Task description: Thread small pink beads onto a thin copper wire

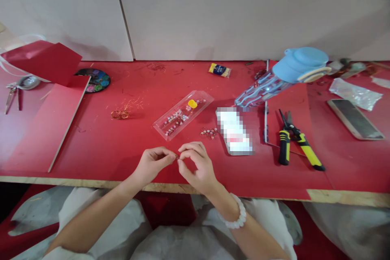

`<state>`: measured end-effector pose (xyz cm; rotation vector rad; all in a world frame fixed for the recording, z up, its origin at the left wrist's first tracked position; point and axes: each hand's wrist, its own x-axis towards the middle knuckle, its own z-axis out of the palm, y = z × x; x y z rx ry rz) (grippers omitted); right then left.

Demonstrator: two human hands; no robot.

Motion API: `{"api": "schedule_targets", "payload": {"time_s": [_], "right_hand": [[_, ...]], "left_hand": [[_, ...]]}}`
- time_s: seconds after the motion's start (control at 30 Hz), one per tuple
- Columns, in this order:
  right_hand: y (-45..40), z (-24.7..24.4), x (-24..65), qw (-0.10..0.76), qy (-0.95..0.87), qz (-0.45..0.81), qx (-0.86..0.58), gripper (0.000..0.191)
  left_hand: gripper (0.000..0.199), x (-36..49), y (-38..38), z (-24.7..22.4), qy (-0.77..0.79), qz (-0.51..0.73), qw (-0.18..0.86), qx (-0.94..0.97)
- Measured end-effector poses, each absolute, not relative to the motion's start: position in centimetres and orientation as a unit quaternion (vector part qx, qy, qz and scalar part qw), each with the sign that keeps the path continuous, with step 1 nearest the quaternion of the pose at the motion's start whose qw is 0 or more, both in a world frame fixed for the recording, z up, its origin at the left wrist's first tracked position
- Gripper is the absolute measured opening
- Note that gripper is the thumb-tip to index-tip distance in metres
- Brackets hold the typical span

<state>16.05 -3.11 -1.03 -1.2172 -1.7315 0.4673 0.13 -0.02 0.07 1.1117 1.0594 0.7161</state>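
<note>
Left hand (155, 165) and right hand (198, 167) nearly together, seemingly pinching a tiny piece (178, 157), blue-and-yellow packet (219, 70) beyond, unreadable.

We hold our left hand (154, 164) and right hand (199, 168) nearly tip to tip, each curled into a pinch, both forearms (100, 211) slanting inward

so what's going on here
A person's left hand pinches something tiny, too small to make out, above the red table, with the right hand close beside it. Just beyond the hands lies a clear tray of beads, with a cluster of more beads to its right. Coppery wire lies off to the left.
</note>
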Motion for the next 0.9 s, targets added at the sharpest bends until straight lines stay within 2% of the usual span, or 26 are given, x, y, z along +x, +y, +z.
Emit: {"api": "schedule_targets", "payload": {"time_s": [0.13, 0.3, 0.47, 0.6, 0.77, 0.9], "right_hand": [[-2.9, -0.7, 16.5, 0.473, -0.674, 0.270, -0.499, 0.010], [-2.7, -0.8, 16.7, 0.469, -0.673, 0.262, -0.508, 0.005], [-2.5, -1.5, 16.8, 0.457, -0.688, 0.233, -0.513, 0.007], [-2.4, -1.5, 16.8, 0.413, -0.713, 0.224, -0.521, 0.007], [-2.4, -1.7, 16.4, 0.378, -0.763, 0.237, -0.468, 0.011], [-2.4, -2.1, 16.1, 0.370, -0.786, 0.226, -0.441, 0.013]], "left_hand": [[0.011, 0.2, -0.1, 0.4, 0.468, 0.314, 0.513, 0.648], [0.011, 0.1, -0.3, 0.3, 0.442, 0.322, 0.382, 0.745], [0.009, -0.2, -0.2, 0.0, 0.402, 0.303, 0.358, 0.786], [0.009, -0.2, -0.2, 0.1, 0.358, 0.323, 0.335, 0.810], [0.007, -0.4, -0.1, 0.2, 0.337, 0.385, 0.280, 0.812], [0.008, -0.5, -0.2, 0.1, 0.353, 0.387, 0.290, 0.801]]}}
